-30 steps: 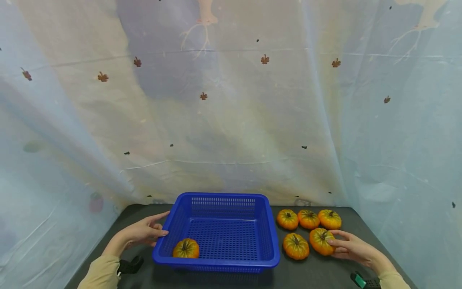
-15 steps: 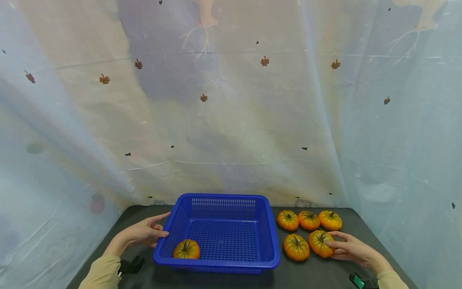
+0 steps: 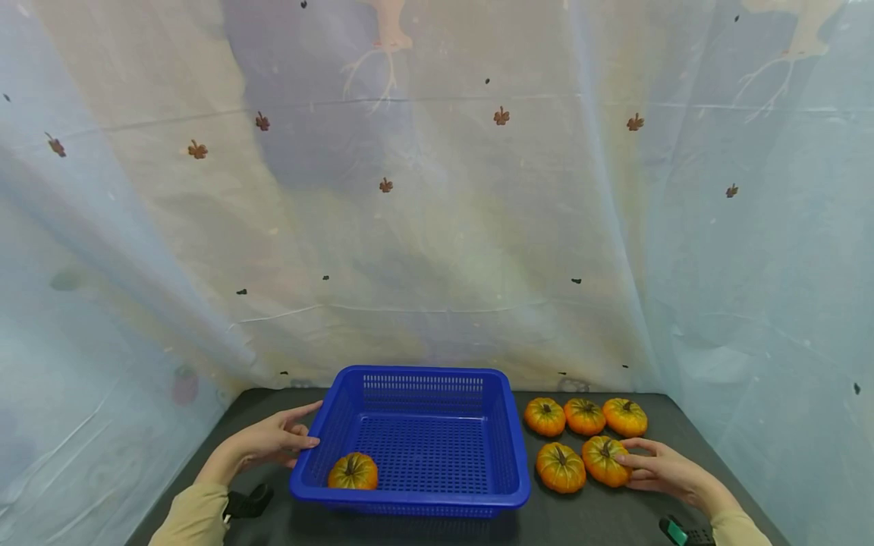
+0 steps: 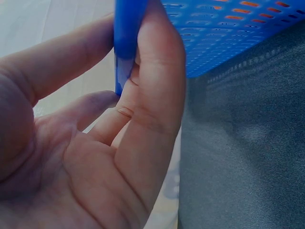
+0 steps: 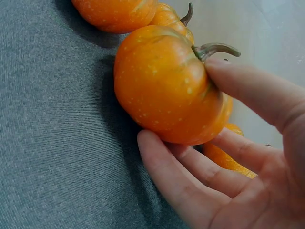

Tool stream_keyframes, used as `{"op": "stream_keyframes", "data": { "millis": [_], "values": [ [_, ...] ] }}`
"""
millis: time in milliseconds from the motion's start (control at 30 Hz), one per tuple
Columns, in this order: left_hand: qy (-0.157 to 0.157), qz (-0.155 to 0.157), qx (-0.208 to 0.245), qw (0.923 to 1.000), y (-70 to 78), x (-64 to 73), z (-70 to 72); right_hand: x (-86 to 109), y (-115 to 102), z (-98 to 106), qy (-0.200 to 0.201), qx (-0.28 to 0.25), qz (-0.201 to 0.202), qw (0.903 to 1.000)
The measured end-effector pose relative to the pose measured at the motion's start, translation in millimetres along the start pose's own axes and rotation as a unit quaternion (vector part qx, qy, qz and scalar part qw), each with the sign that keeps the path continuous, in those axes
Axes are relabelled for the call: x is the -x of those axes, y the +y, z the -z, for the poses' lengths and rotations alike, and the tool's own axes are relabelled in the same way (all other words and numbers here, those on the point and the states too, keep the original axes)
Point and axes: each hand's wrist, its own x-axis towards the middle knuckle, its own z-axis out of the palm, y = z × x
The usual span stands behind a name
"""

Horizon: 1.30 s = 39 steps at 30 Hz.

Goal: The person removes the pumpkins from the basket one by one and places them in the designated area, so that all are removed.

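Observation:
A blue plastic basket (image 3: 508,500) stands in the middle of the table with one small orange pumpkin (image 3: 352,471) in its near left corner. My left hand (image 3: 262,440) pinches the basket's left rim; the left wrist view shows the rim (image 4: 125,52) between thumb and fingers. To the right of the basket, my right hand (image 3: 658,470) grips another pumpkin (image 3: 606,460) from its right side. In the right wrist view the thumb lies on top of this pumpkin (image 5: 164,86) near its stem, with the fingers against its lower side.
Three pumpkins form a row at the back right, among them a middle one (image 3: 584,416). Another pumpkin (image 3: 561,467) sits between the basket and the gripped one. A dark cloth covers the table (image 3: 403,531); a printed curtain (image 3: 437,227) hangs behind and at the sides.
The pumpkin in my right hand has shifted slightly left, toward the one beside it. My left hand stays on the basket's rim.

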Motion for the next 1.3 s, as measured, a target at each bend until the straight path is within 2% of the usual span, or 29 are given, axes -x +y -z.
{"op": "stream_keyframes", "data": {
  "millis": [633,1133,1300],
  "values": [
    [-0.003,0.0,0.007,1.0,-3.1,-0.8,-0.6,4.3,1.7,2.0,0.02,-0.013,-0.005,0.9997],
    [0.003,-0.005,-0.001,1.0,-1.0,-0.1,-0.5,23.9,-10.4,22.4,-0.058,-0.033,0.049,0.9966],
    [0.002,-0.003,0.001,1.0,-1.2,-0.2,-0.4,31.2,-23.9,22.4,-0.057,-0.037,0.071,0.9952]
  ]
}}
